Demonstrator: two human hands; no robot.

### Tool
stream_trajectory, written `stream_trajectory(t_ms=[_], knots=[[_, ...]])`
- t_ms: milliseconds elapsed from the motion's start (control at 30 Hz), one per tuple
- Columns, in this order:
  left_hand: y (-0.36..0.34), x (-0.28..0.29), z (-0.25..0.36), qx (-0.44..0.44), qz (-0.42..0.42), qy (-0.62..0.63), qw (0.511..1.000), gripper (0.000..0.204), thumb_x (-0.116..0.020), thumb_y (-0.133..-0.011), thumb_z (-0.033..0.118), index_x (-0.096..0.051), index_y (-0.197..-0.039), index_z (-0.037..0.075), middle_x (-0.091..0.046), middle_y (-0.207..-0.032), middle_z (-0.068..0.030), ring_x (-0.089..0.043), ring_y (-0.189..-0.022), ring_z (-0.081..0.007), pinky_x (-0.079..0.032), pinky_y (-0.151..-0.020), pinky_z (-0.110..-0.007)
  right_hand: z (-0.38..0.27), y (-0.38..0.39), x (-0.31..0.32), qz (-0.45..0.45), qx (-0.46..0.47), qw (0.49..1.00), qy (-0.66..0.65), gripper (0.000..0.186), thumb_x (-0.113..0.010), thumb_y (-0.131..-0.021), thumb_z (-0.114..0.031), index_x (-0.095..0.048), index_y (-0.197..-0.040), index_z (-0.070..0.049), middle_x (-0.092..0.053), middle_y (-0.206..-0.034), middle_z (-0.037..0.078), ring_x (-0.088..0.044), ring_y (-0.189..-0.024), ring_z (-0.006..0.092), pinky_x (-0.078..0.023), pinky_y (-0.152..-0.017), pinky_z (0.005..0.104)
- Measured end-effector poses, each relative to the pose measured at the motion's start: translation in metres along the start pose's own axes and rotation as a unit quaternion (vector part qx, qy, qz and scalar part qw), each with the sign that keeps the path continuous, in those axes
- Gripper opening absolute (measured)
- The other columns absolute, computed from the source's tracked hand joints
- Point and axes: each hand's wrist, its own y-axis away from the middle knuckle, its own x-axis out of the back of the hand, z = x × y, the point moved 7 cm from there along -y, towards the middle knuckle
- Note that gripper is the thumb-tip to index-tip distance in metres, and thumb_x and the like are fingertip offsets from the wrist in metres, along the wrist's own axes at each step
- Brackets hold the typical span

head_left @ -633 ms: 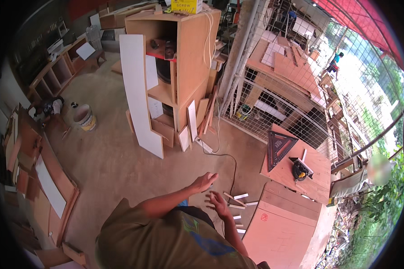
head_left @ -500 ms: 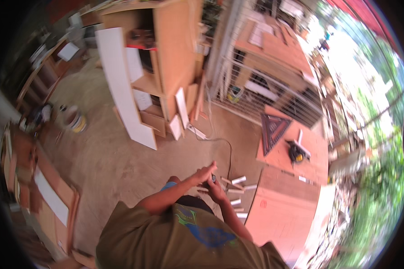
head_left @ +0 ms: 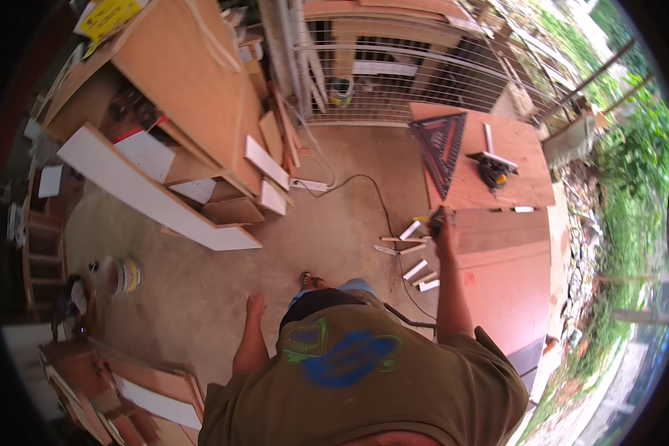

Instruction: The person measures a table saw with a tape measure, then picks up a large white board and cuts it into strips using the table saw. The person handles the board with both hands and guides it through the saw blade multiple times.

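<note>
The right hand (head_left: 446, 236) reaches out by the left edge of the plywood-topped bench (head_left: 502, 275), its fingers apparently wrapped round a small dark object (head_left: 438, 218), though how firmly they press cannot be told; the left hand (head_left: 255, 304) hangs low over the floor (head_left: 334, 238), left of the olive shirt (head_left: 267, 401), with nothing visible in it; whether its fingers are spread or pressed together, I cannot tell.

The likeliest mishap, I judge, is a drop: a loose grip, or a knock against the near tip of the black triangular square (head_left: 431, 149), could send the object down among the wood strips (head_left: 415, 269) on the floor; the dark cable (head_left: 381, 201) curving past those strips could snag the sandalled foot (head_left: 310, 282) if a step goes that way; the power tool (head_left: 492, 172) lies farther in on the bench, apart from the hand, so bumping it looks less probable.

The small dark object is at the far end of the right forearm (head_left: 454, 297), near the square's tip; its long axis seems roughly in line with that forearm, pointing away from the shirt; a yellow bit (head_left: 421, 218) shows at its left; which end is its front is too small to tell.
</note>
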Motion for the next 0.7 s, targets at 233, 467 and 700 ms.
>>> stream_trajectory(t_ms=[233,467,700], knots=[[0.02,0.06,-0.106,0.074,0.048,0.075,0.993,0.045,-0.066,-0.099,0.041,-0.066,-0.114,-0.001,-0.065,-0.084,-0.0102,-0.063,-0.071,-0.022,-0.05,-0.061,-0.04,-0.073,-0.157,0.077,0.054,-0.021,0.99,0.132,0.052,-0.071,-0.098,-0.02,-0.055,-0.148,-0.021,-0.07,-0.113,0.003,-0.07,-0.096,0.0176,-0.059,-0.07,0.027],[0.013,-0.016,-0.092,0.008,0.15,0.224,0.963,0.054,-0.069,-0.098,0.044,-0.063,-0.127,-0.001,-0.072,-0.106,-0.0155,-0.073,-0.081,-0.0259,-0.056,-0.067,-0.041,-0.082,-0.234,-0.043,0.062,0.017,0.936,0.346,0.044,-0.07,-0.098,-0.022,-0.057,-0.139,-0.012,-0.067,-0.11,0.009,-0.067,-0.095,0.0238,-0.057,-0.075,0.0341],[0.087,-0.142,-0.112,0.139,0.201,0.397,0.885,0.06,-0.073,-0.095,0.046,-0.057,-0.137,0.005,-0.074,-0.103,-0.0157,-0.074,-0.079,-0.0269,-0.058,-0.063,-0.041,-0.073,-0.149,-0.23,0.082,0.419,0.666,0.611,0.039,-0.07,-0.098,-0.023,-0.059,-0.13,-0.003,-0.063,-0.108,0.015,-0.064,-0.094,0.0299,-0.054,-0.08,0.0413]])
